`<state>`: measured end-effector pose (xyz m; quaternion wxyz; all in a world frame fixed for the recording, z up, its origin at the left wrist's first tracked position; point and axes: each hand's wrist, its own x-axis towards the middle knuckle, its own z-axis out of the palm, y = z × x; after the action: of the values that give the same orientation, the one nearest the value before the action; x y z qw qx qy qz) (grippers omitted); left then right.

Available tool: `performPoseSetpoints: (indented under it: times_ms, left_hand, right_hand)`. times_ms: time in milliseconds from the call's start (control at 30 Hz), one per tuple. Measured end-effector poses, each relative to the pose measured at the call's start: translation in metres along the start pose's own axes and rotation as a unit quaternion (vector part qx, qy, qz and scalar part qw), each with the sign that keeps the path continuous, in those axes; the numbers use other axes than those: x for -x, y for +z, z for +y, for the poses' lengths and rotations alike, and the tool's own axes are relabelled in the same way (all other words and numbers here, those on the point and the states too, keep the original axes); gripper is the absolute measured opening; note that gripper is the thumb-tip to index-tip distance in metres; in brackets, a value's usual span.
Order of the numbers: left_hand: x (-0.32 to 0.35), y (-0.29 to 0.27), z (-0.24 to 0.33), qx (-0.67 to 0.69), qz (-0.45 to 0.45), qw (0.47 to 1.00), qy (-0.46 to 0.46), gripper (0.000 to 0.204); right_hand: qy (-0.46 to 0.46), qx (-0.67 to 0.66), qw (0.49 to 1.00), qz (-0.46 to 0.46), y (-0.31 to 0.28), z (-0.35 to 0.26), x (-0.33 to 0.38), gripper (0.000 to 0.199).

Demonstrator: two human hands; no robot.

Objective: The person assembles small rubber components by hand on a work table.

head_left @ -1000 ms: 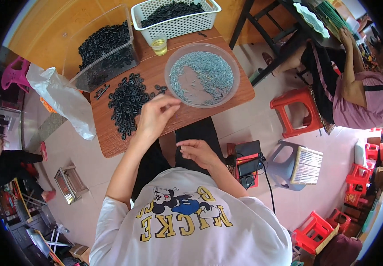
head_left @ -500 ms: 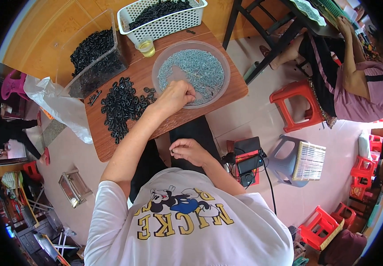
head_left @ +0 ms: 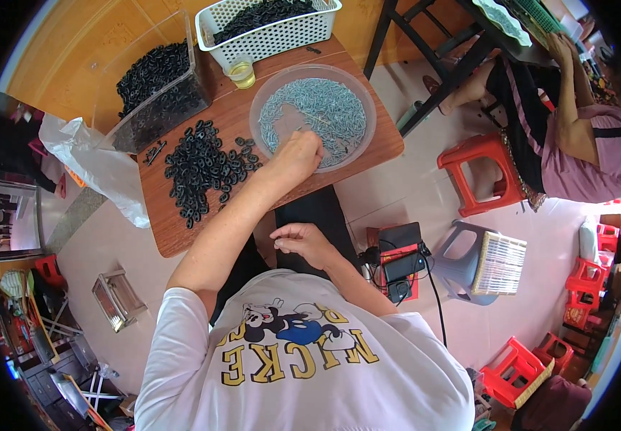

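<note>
My left hand [head_left: 297, 154] reaches over the brown wooden table [head_left: 181, 233] into a round clear bowl [head_left: 364, 108] of small pale silvery-blue pieces. Its fingertips are curled down among them, and what they hold is hidden. Just left of that arm lies a loose pile of black rings [head_left: 203, 169]. My right hand [head_left: 307, 243] hovers low over my lap near the table's front edge, with the fingers pinched together and nothing visible in them.
A clear bin of black parts [head_left: 156, 82], a white basket [head_left: 267, 32] of more and a small cup [head_left: 242, 72] stand at the table's back. A plastic bag [head_left: 102, 169] hangs left. Another person [head_left: 583, 136] sits right, by red stools [head_left: 479, 172] and a grey stool [head_left: 483, 262].
My left hand has moved from over the black ring pile rightward and away from me into the bowl. My right hand has stayed at my lap.
</note>
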<state>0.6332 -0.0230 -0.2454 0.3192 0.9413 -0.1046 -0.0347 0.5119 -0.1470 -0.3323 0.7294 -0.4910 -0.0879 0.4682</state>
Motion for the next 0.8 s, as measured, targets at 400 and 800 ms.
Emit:
performPoseSetpoints:
  times_ms: [400,800]
  left_hand:
    - [0.006,-0.014,-0.009,0.138,0.054,0.987,-0.064,0.008]
    - [0.106,-0.057,-0.017,0.721,0.023,0.672,-0.167,0.015]
  right_hand:
    - [-0.038,-0.035,0.999,0.004,0.001,0.008,0.003,0.013]
    - [-0.211,0.101,0.961,0.146,0.022,-0.085,0.022,0.018]
